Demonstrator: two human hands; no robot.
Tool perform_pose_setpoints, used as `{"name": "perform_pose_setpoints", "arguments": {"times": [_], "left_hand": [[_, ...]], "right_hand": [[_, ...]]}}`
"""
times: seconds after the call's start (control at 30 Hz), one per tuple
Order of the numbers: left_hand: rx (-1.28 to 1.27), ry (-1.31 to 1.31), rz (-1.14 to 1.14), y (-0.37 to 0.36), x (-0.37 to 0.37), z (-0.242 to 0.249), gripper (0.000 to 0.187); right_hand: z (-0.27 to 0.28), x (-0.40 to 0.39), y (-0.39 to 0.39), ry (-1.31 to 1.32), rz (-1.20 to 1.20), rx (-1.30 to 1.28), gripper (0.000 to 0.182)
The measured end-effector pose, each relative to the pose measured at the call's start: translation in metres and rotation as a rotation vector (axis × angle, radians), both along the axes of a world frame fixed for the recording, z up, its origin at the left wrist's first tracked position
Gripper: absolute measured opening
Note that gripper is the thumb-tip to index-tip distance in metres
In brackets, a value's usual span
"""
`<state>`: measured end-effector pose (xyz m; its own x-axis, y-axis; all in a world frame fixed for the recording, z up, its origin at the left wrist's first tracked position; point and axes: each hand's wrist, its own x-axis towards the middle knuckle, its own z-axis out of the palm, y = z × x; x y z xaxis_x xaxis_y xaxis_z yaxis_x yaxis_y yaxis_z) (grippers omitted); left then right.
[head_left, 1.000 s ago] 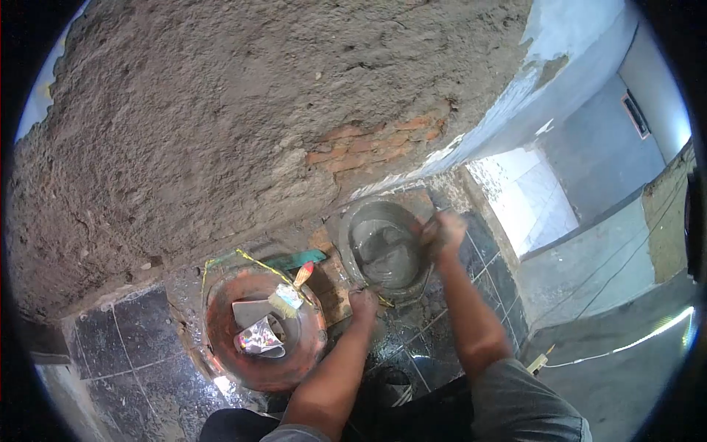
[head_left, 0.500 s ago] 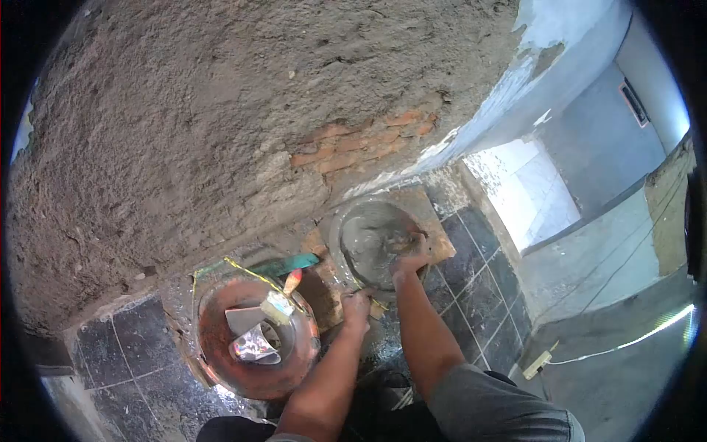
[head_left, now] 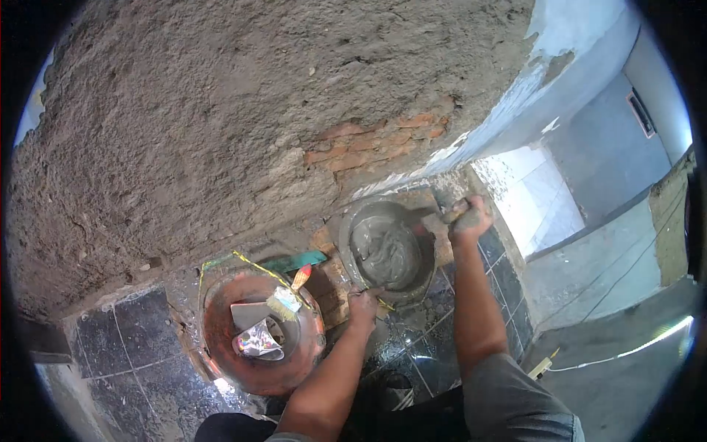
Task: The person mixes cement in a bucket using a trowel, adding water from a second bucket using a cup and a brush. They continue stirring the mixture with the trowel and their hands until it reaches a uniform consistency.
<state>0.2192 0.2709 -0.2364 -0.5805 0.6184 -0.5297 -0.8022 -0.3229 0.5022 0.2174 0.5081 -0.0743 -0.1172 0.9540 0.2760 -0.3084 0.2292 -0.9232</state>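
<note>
A round bucket (head_left: 429, 283) holds wet grey mortar (head_left: 389, 254) with swirled ridges. My left hand (head_left: 362, 303) is closed on the near rim of this bucket, at its lower left. To the right of the bucket, my right hand (head_left: 470, 219) is wrapped round the handle of a trowel, whose blade reaches left to the bucket's upper right edge. A reddish basin (head_left: 221, 353) stands to the left, with a brush (head_left: 287, 298), a patterned cup (head_left: 258, 341) and a flat pale piece inside or at its rim.
A rough plastered wall (head_left: 184, 132) with exposed bricks (head_left: 375, 144) rises behind the buckets. Dark floor tiles (head_left: 140, 331) lie at the left and right. A green strip (head_left: 302, 261) lies behind the basin. A power strip (head_left: 540, 368) with a white cable is at the right.
My right hand has moved up and right, out of the bucket, with the trowel. My left hand stays at the rim. The view has shifted slightly.
</note>
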Motion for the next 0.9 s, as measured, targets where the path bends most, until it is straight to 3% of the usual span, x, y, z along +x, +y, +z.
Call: {"name": "perform_pose_setpoints", "arguments": {"times": [0.07,0.1,0.17,0.23,0.3,0.4,0.47,0.6,0.63,0.7,0.77,0.83,0.9], "left_hand": [[-0.004,-0.013,0.020,0.002,0.000,0.003,0.016],[-0.019,-0.003,0.025,0.003,-0.002,0.004,0.016],[-0.062,0.002,0.018,0.001,-0.002,0.010,0.014],[-0.114,-0.004,0.000,-0.001,-0.004,0.019,0.011],[-0.115,0.012,0.008,0.001,-0.005,0.015,0.011],[-0.113,0.024,-0.063,0.011,0.006,-0.044,0.012],[-0.008,0.039,-0.020,0.012,0.011,-0.071,0.024],[-0.039,0.165,-0.019,-0.001,0.008,-0.021,0.032],[-0.013,0.191,0.017,0.002,0.011,-0.028,0.032],[0.033,0.247,0.087,0.013,0.017,-0.056,0.032],[0.002,0.088,0.005,0.007,0.009,-0.027,0.031],[-0.018,-0.016,-0.025,0.000,0.003,0.006,0.028],[-0.040,-0.039,-0.019,-0.005,-0.001,0.017,0.023]], "right_hand": [[-0.016,-0.007,0.006,0.120,-0.092,0.033,0.015],[-0.033,-0.003,-0.005,0.002,-0.050,0.000,0.011],[-0.097,-0.006,-0.010,0.261,-0.185,-0.196,0.008],[-0.170,-0.013,-0.007,0.521,-0.321,-0.384,0.023],[-0.224,-0.002,-0.007,0.492,-0.229,-0.389,0.025],[-0.184,-0.009,-0.061,0.381,-0.276,-0.466,0.029],[-0.138,-0.008,-0.108,0.223,-0.182,-0.318,0.028],[-0.085,0.009,-0.113,0.227,0.289,-0.139,0.024],[-0.112,0.020,-0.077,0.063,0.234,-0.156,0.023],[-0.049,0.023,-0.077,-0.165,0.315,-0.218,0.004],[-0.057,0.028,-0.015,-0.349,0.101,0.101,0.011],[-0.004,0.023,-0.013,-0.273,0.149,-0.038,0.011],[-0.012,0.010,0.007,-0.072,0.019,-0.034,0.013]]}}
